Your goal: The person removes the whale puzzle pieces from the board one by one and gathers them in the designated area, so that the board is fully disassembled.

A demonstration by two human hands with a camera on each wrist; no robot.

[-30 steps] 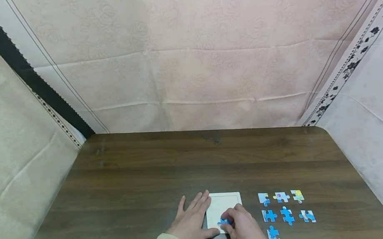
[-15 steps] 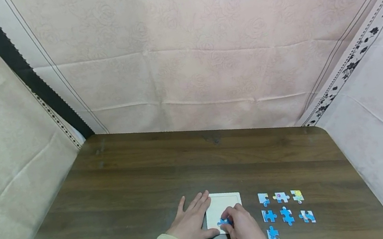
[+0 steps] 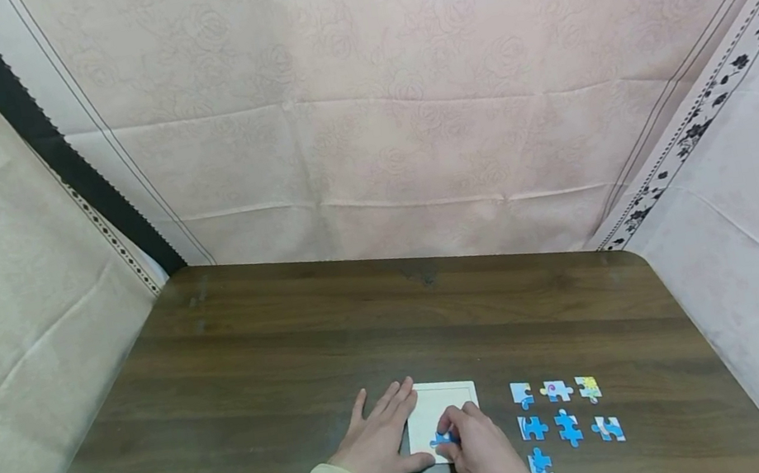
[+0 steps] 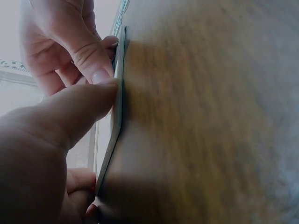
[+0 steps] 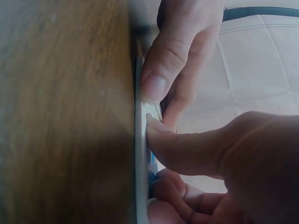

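A square white puzzle tray (image 3: pixel 444 397) with a raised rim lies near the front of the table in the head view. Spread out along its left side, my left hand (image 3: pixel 381 441) rests with straight fingers, the thumb at the tray's near edge. My right hand (image 3: pixel 490 456) pinches a blue jigsaw piece (image 3: pixel 440 440) between thumb and fingers, low down in the tray. Those fingers hide part of the piece. In the right wrist view a sliver of blue (image 5: pixel 153 157) shows beneath the right hand's fingers, and the tray's rim (image 5: pixel 138 140) appears edge-on.
Several loose jigsaw pieces lie in rows right of the tray, among them a blue one (image 3: pixel 569 427), one with yellow (image 3: pixel 589 388) and a lower one (image 3: pixel 541 465). The brown wooden table (image 3: pixel 277 346) is enclosed by pale cloth (image 3: pixel 402 99) at the back and sides.
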